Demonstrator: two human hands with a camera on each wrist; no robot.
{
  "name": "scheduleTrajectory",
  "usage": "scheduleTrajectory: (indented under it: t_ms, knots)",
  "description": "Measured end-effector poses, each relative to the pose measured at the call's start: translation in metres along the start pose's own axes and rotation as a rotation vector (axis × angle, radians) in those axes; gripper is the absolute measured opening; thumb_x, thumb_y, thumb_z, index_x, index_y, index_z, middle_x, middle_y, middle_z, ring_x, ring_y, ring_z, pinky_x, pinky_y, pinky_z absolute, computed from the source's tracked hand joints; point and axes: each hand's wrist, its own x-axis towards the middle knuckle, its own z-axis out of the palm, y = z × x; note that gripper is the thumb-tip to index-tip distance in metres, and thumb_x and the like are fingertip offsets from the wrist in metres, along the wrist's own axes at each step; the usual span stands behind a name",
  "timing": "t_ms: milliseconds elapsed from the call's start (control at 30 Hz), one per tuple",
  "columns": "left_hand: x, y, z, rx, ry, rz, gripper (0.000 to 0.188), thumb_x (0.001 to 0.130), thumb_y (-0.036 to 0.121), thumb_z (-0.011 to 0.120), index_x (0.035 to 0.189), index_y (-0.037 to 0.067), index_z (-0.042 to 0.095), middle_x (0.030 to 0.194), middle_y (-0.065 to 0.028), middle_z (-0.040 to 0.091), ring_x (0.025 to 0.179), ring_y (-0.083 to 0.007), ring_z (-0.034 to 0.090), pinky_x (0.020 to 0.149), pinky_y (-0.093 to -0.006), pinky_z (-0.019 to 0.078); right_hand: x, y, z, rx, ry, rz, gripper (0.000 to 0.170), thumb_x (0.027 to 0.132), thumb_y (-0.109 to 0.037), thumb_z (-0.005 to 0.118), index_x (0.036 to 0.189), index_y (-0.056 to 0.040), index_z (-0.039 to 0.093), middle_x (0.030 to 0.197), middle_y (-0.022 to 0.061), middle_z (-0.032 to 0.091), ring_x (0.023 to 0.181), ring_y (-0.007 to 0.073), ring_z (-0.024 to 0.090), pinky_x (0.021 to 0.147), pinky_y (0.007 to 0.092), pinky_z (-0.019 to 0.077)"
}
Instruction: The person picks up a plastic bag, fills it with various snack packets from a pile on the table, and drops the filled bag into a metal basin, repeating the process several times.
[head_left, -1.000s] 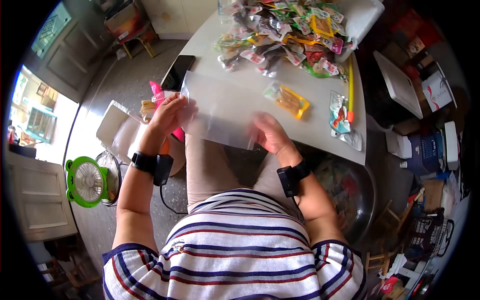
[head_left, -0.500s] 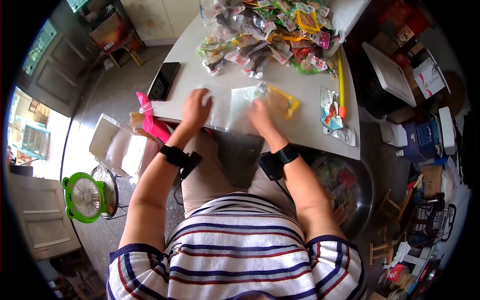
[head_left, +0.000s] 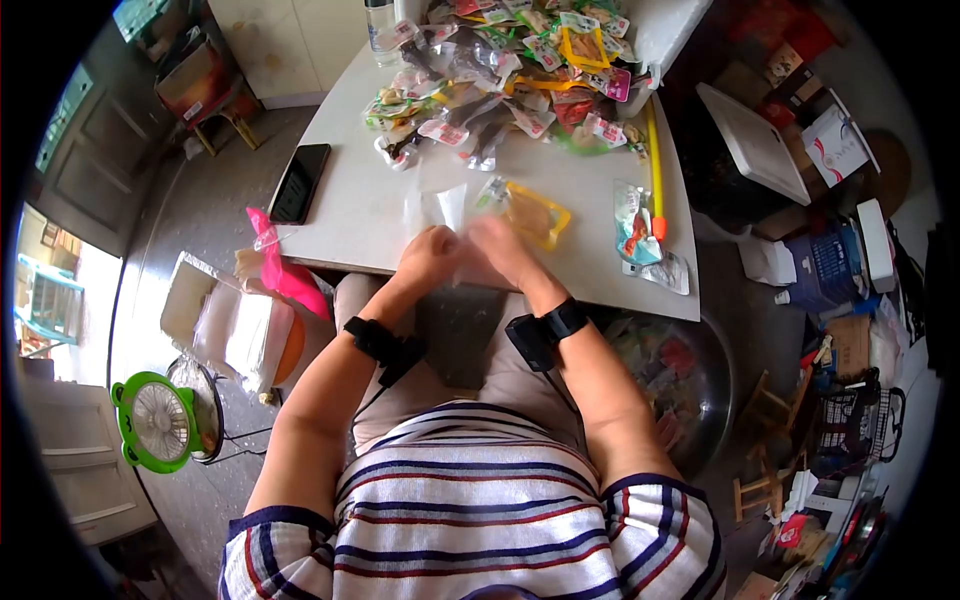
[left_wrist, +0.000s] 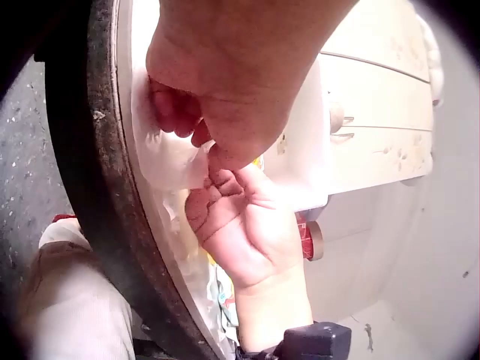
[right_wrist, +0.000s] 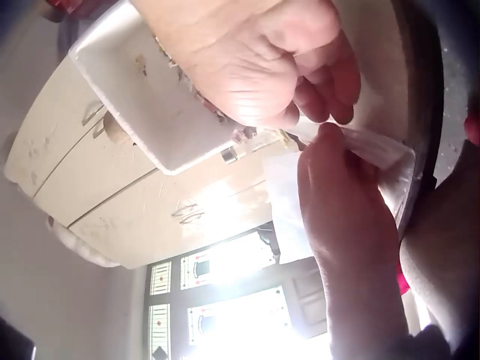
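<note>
Thin, translucent plastic film (head_left: 450,205), whether sheet or bag not determinable, lay between the hands at the near edge of the smooth, off-white table (head_left: 360,190). Left hand (head_left: 430,255): fingers curled, film pinched at the tips. Right hand (head_left: 497,250): fingers bent partway, tips meeting the left's; blurred from above, so could not tell whether it gripped film. Judged best handling: light pinch at the very edge, any doubled layers rubbed apart rather than tugged, since such film would probably cling and crease. Film looked limp, glossy where lit. Flat, yellow-bordered plastic packet (head_left: 540,215), contents brownish, lay just beside the right hand; beyond, a loose heap of shiny, crinkled, multicoloured sachets (head_left: 510,90).
</note>
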Motion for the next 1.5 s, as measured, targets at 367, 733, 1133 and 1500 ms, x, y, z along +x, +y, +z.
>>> scheduleTrajectory:
  t_ms: [367,733,1133,1500]
  knots:
    - [0.001,-0.009,0.007,-0.031,0.104,0.029,0.021,0.071,0.022,0.046,0.069,0.001,0.051,0.075,-0.017,0.051,0.075,-0.0323,0.05,0.065,-0.0371,0.0399,0.013,-0.021,-0.051,-1.05,0.066,0.21,0.044,0.072,-0.038,0.046,0.097,-0.0028,0.051,0.093,0.0153,0.056,0.085,0.0312,0.054,0.074,0.0377,0.0431]
    - [0.001,-0.016,0.019,-0.008,0.097,0.071,0.021,0.073,0.021,0.045,0.075,0.001,0.053,0.084,-0.0173,0.051,0.083,-0.0332,0.05,0.071,-0.0385,0.0403,0.004,-0.011,-0.08,-0.982,0.18,-0.078,0.048,0.066,-0.036,0.058,0.097,-0.0013,0.047,0.096,0.0204,0.052,0.091,0.0332,0.05,0.076,0.0378,0.0417]
    - [0.004,-0.002,0.012,0.194,-0.006,0.246,0.022,0.071,0.02,0.05,0.07,-0.001,0.056,0.076,-0.0141,0.054,0.078,-0.0297,0.051,0.069,-0.0349,0.0409,0.008,-0.011,-0.07,-0.951,-0.061,0.232,0.058,0.063,-0.036,0.063,0.107,-0.0014,0.045,0.099,0.0214,0.052,0.091,0.0339,0.05,0.077,0.0371,0.0402]
    - [0.009,0.006,0.005,0.149,-0.086,0.001,0.019,0.066,0.018,0.05,0.071,0.0,0.053,0.072,-0.0153,0.056,0.068,-0.0254,0.055,0.06,-0.0331,0.0428,-0.038,0.005,-0.086,0.317,-0.027,0.259,0.025,0.074,-0.007,0.054,0.098,-0.0013,0.049,0.082,0.0044,0.056,0.069,0.0116,0.055,0.06,0.0242,0.0456]
